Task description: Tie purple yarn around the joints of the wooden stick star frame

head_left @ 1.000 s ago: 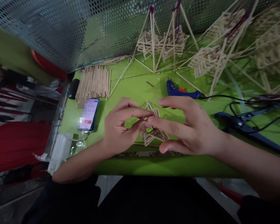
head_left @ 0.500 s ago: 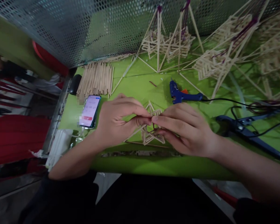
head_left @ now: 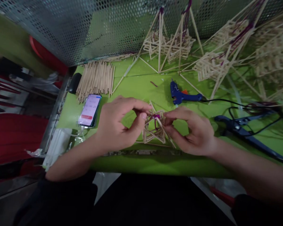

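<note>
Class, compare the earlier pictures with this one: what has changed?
The left hand and right hand, which met over the small stick frame half a second ago, have drawn apart to left and right. Purple binding now shows between them; whether either grips is unclear. The blue glue gun, phone and stick bundle stayed put.

Left hand (head_left: 119,124), right hand (head_left: 194,131) now parted; purple tie (head_left: 156,116) newly visible between.

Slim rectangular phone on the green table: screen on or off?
On. The slim rectangular phone shows a lit lilac screen, dark digits above a red button.
</note>
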`<control>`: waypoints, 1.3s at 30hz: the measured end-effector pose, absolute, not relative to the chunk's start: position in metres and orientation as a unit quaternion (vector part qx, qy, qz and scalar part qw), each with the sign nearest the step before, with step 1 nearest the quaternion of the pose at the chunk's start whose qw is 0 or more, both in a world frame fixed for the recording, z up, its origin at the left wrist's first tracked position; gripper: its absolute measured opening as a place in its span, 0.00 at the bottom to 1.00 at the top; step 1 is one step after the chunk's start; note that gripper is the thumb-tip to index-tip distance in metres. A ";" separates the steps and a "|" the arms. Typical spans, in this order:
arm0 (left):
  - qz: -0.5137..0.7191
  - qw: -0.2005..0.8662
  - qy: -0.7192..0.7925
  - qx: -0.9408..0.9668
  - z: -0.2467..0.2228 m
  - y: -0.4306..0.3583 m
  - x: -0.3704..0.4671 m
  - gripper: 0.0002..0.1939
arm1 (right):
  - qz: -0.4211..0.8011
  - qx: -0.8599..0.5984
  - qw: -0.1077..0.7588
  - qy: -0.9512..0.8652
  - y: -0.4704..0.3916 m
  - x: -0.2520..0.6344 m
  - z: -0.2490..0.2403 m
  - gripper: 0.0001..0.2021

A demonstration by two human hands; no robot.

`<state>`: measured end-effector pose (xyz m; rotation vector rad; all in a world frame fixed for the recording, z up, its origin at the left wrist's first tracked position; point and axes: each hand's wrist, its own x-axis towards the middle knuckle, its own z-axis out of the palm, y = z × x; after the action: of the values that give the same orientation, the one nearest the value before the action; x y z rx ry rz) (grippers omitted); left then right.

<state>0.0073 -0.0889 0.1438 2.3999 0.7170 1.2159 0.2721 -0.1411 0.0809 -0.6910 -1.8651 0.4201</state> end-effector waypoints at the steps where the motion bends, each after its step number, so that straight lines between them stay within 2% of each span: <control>1: 0.436 0.167 0.244 0.850 0.143 -0.090 0.009 0.07 | 0.178 -0.285 0.538 -0.774 -0.141 0.274 0.081 0.20; 4: 0.451 0.158 0.218 0.851 0.137 -0.089 0.012 0.08 | 0.195 -0.294 0.550 -0.757 -0.141 0.279 0.084 0.12; 7: 0.462 0.193 0.216 0.838 0.131 -0.085 0.012 0.07 | 0.203 -0.332 0.530 -0.753 -0.141 0.285 0.086 0.04; 8: 0.462 0.210 0.216 0.834 0.129 -0.083 0.012 0.06 | 0.211 -0.345 0.512 -0.758 -0.141 0.287 0.087 0.06; 12: 0.439 0.280 0.206 0.829 0.123 -0.070 0.012 0.09 | 0.272 -0.413 0.365 -0.789 -0.141 0.294 0.086 0.23; 14: 0.427 0.312 0.186 0.828 0.119 -0.062 0.014 0.13 | 0.286 -0.434 0.298 -0.801 -0.141 0.297 0.087 0.26; 17: 0.417 0.360 0.165 0.819 0.111 -0.055 0.018 0.17 | 0.329 -0.417 0.265 -0.805 -0.138 0.300 0.089 0.25; 22: 0.428 0.382 0.168 0.802 0.107 -0.055 0.022 0.23 | 0.477 -0.378 0.224 -0.761 -0.134 0.299 0.094 0.21; 28: 0.403 0.418 0.193 0.791 0.106 -0.056 0.021 0.26 | 0.492 -0.351 0.147 -0.784 -0.129 0.310 0.090 0.21; 31: 0.396 0.450 0.201 0.775 0.100 -0.053 0.020 0.26 | 0.475 -0.352 0.160 -0.791 -0.122 0.327 0.095 0.24; 34: 0.394 0.467 0.194 0.767 0.095 -0.051 0.021 0.28 | 0.435 -0.383 0.234 -0.781 -0.120 0.343 0.110 0.28; 39: 0.392 0.482 0.164 0.766 0.094 -0.049 0.023 0.24 | 0.439 -0.367 0.315 -0.757 -0.130 0.346 0.130 0.25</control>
<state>0.0230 -0.0488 0.0938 1.8674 0.4007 0.9544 0.3462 -0.1304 0.1298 -0.9655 -1.9949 1.1564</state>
